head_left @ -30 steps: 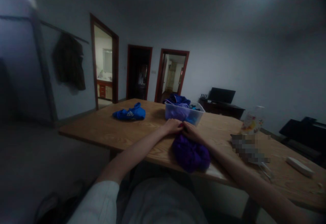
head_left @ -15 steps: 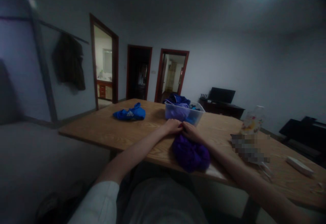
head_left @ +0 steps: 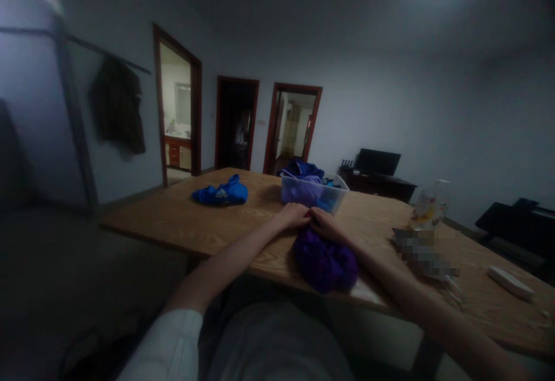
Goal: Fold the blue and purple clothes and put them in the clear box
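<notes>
Gripping the gathered end of a purple cloth [head_left: 326,264], your left hand [head_left: 295,215] and right hand [head_left: 328,225] meet just short of a clear plastic bin [head_left: 339,195]; the bundle rests at the wooden table's [head_left: 173,225] near edge, well apart from a blue cloth [head_left: 222,192].

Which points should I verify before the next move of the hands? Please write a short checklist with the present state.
1. Left hand and right hand at the purple cloth: ok, together at its far end.
2. Firm grip: cannot tell, fingers too blurred.
3. Purple cloth well back from the near edge of the table: not ok, it lies at that edge.
4. Plastic bin upright: ok.
5. Blue cloth apart from the hands: ok.
</notes>
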A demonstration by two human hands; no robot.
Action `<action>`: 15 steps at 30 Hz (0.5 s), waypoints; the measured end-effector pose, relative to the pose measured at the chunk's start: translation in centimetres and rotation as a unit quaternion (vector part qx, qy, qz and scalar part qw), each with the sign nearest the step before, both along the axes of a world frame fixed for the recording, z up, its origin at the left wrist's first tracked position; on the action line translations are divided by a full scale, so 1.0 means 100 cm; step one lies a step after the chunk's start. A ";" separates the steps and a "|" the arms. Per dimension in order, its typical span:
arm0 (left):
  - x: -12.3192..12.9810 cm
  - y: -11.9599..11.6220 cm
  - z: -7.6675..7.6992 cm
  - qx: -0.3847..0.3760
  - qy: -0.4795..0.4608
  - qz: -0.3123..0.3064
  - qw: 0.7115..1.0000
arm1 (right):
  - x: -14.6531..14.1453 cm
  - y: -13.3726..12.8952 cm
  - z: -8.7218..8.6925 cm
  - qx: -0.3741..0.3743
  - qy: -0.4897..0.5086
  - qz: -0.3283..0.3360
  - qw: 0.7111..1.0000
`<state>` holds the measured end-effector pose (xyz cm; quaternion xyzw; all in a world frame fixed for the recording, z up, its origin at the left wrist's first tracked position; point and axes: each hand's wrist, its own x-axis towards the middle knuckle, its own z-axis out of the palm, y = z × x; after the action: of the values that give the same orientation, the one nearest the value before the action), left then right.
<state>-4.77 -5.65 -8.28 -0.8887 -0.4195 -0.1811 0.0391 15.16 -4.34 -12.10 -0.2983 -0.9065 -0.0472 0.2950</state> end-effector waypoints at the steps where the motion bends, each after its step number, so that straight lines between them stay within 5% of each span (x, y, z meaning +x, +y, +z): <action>1: 0.000 0.000 0.001 -0.002 0.004 0.002 1.000 | 0.000 -0.001 0.001 0.000 -0.002 0.001 1.000; 15: 0.001 0.001 0.000 0.010 0.016 0.007 1.000 | 0.000 -0.002 0.001 0.001 -0.006 -0.012 1.000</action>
<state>-4.68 -5.57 -8.32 -0.8880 -0.4234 -0.1704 0.0563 15.16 -4.59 -11.99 -0.3089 -0.9044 -0.0531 0.2896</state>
